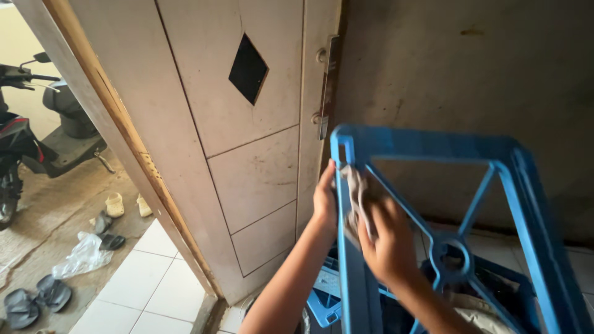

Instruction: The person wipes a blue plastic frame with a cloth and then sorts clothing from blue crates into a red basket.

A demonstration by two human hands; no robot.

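Note:
A blue plastic frame [433, 145] with crossed struts, like an upturned stool or rack, fills the lower right. My left hand [325, 201] grips its left upright from the outside. My right hand [387, 244] presses a pale grey cloth [357, 198] against the inner side of the same upright. Below the frame lie more blue plastic parts [325, 300] and some fabric.
An open beige door [241, 154] with a black diamond-shaped hole stands at the left, next to a stained wall [464, 74]. Beyond the doorway are a parked scooter [37, 136], several sandals [34, 300], and a clear plastic bag [83, 256]. White floor tiles [148, 291] lie near the threshold.

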